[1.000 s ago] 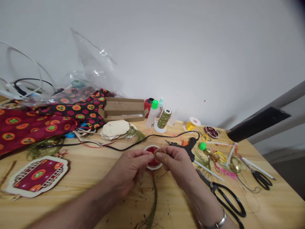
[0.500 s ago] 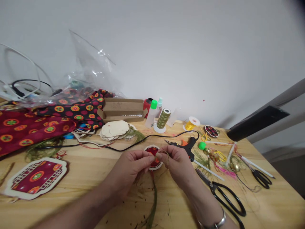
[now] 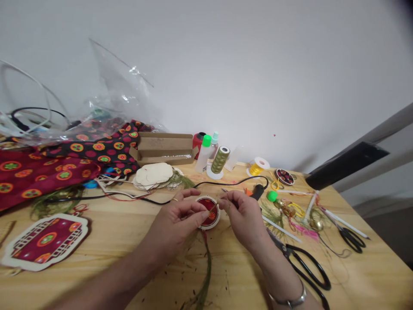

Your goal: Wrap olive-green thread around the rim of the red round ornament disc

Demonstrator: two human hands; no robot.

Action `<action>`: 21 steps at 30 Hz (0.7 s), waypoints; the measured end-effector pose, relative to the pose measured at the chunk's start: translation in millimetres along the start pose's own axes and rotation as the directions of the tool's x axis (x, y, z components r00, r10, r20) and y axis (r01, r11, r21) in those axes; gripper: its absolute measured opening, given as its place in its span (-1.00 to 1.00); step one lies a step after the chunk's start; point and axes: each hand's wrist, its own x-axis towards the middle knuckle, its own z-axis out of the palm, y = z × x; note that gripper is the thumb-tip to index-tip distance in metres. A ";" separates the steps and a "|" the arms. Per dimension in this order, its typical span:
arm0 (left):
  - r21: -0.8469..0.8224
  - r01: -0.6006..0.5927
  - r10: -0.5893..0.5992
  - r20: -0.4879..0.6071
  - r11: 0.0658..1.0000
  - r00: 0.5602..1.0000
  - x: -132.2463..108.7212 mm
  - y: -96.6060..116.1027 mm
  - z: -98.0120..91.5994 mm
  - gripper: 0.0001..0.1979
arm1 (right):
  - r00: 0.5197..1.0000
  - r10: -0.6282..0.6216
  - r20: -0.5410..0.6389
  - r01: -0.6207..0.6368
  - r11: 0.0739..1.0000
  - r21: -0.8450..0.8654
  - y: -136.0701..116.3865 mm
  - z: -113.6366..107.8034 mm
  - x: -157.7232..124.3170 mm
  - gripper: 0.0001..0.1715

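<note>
A small round ornament (image 3: 210, 208), dark red patterned fabric in a pale rim, lies on the wooden table behind my fingertips. From its lower edge a green tassel (image 3: 206, 275) hangs toward me on a red cord. My left hand (image 3: 179, 217) pinches one part of a thin olive thread (image 3: 214, 208) between thumb and forefinger, its other fingers loosely bent. The thread runs across the ornament to my right hand (image 3: 240, 211), whose thumb and forefinger are pressed together on it. Beside my right forearm lie large black-handled scissors (image 3: 309, 267), partly covered by the wrist.
A hot glue gun (image 3: 258, 191) sits beyond my right hand, its black cable crossing the table. Behind stand an olive thread cone (image 3: 220, 160), a green-capped bottle (image 3: 204, 154) and a yellow spool (image 3: 259, 167). A larger framed ornament (image 3: 47, 241) and patterned cloth (image 3: 74, 172) lie left.
My hands have moved apart a little, drawing the thread out between them, and more of the round ornament shows. The left fingers have spread slightly. The view has shifted slightly.
</note>
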 end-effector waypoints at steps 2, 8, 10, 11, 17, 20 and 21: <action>0.029 -0.059 0.058 0.021 0.998 0.998 -2.9 0.9 2.3 -0.88 | 0.999 0.047 -0.008 -0.046 0.997 0.061 -0.7 0.5 1.3 -0.88; 0.166 -0.195 0.186 0.067 0.967 0.980 -11.5 -2.4 8.5 -0.88 | 0.973 0.166 0.160 -0.215 0.902 0.375 -0.4 3.2 0.3 -0.80; 0.187 -0.215 0.202 0.088 0.958 0.975 -12.3 -6.2 10.0 -0.86 | 0.961 0.161 0.225 -0.251 0.851 0.462 -0.4 4.2 -2.2 -0.79; 0.189 -0.224 0.208 0.100 0.956 0.973 -12.3 -8.1 10.6 -0.85 | 0.954 0.158 0.255 -0.271 0.821 0.502 -0.6 4.8 -3.4 -0.79; 0.045 -0.179 0.169 0.167 0.983 0.971 -8.9 -8.6 7.8 -0.88 | 0.940 0.115 0.321 -0.296 0.742 0.601 -2.2 6.7 -6.3 -0.79; -0.122 0.008 -0.003 0.040 0.992 0.999 -5.0 -4.6 3.8 -0.79 | 0.951 0.102 0.292 -0.249 0.810 0.531 -2.3 5.8 -5.5 -0.78; -0.197 0.049 -0.056 -0.035 0.979 0.998 -3.7 -4.0 3.1 -0.78 | 0.956 0.107 0.274 -0.236 0.836 0.495 -2.3 5.7 -5.5 -0.80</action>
